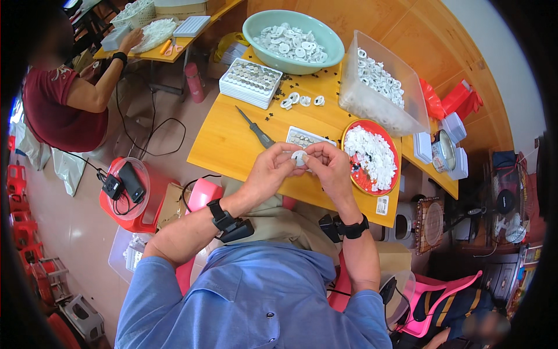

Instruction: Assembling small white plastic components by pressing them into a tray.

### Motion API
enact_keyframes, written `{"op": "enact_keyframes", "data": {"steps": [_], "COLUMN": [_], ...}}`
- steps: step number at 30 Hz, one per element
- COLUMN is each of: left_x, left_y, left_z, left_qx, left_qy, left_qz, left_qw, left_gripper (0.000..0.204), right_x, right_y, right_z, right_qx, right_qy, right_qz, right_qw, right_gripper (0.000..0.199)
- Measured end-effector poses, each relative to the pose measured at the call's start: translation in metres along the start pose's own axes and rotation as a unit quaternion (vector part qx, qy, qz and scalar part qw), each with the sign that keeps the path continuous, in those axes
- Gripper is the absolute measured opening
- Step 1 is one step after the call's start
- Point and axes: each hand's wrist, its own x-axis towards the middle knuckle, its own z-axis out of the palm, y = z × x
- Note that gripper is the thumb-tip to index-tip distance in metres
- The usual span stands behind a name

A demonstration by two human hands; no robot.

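My left hand (pixel 271 170) and my right hand (pixel 329 164) meet over the near edge of a yellow table (pixel 226 145). Together they pinch a small white round plastic part (pixel 299 157) between the fingertips. Just beyond the hands lies a small white tray (pixel 305 137) of little round metal pieces. A red plate (pixel 356 174) heaped with white plastic parts sits right of my right hand. A dark-handled screwdriver (pixel 256 128) lies to the left of the tray.
A green basin (pixel 256 26) and a clear bin (pixel 372 107) hold more white parts; a stack of white trays (pixel 250 81) stands at the back left. Another person (pixel 64 99) sits at a far table. A red stool (pixel 131 215) carries a phone.
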Motion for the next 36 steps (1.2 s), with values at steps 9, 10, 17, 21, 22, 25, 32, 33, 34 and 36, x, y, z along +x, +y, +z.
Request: {"op": "enact_keyframes", "data": {"steps": [9,10,17,21,22,25,32,33,34,36], "left_x": [-0.002,-0.002,0.002,0.002,0.001,-0.007,-0.003,-0.003,-0.002,-0.001], "left_y": [-0.007,-0.007,0.003,-0.002,-0.001,0.013,0.002,0.002,0.002,0.002], "left_z": [-0.003,-0.003,0.004,0.002,0.001,0.007,-0.001,-0.002,-0.003,-0.005], "left_qx": [0.024,0.025,-0.009,0.024,0.027,0.010,-0.160,-0.159,-0.168,-0.177], "left_qy": [0.014,0.013,0.025,0.043,0.043,0.053,0.029,0.028,0.038,0.048], "left_qz": [0.036,0.035,0.052,0.051,0.067,0.012,-0.033,-0.031,-0.033,-0.036], "left_qw": [0.999,0.999,0.998,0.997,0.996,0.998,0.986,0.986,0.984,0.982], "left_gripper": [0.025,0.025,0.027,0.029,0.029,0.034,0.035,0.035,0.034,0.034], "right_x": [-0.002,-0.002,-0.001,-0.005,-0.006,-0.008,-0.003,-0.003,-0.004,-0.004], "right_y": [0.006,0.006,-0.005,-0.004,-0.005,-0.008,-0.005,-0.008,-0.010,-0.014], "right_z": [0.002,0.002,-0.001,0.008,0.011,0.018,0.021,0.023,0.024,0.024], "right_qx": [0.006,0.005,-0.175,-0.223,-0.219,-0.211,-0.307,-0.318,-0.329,-0.328], "right_qy": [-0.015,-0.017,0.039,0.075,0.077,0.089,0.152,0.143,0.133,0.123], "right_qz": [-0.039,-0.039,-0.122,-0.184,-0.179,-0.191,-0.351,-0.372,-0.391,-0.387], "right_qw": [0.999,0.999,0.976,0.954,0.956,0.954,0.871,0.860,0.849,0.853], "right_gripper": [0.014,0.014,0.013,0.013,0.013,0.012,0.015,0.017,0.019,0.021]}}
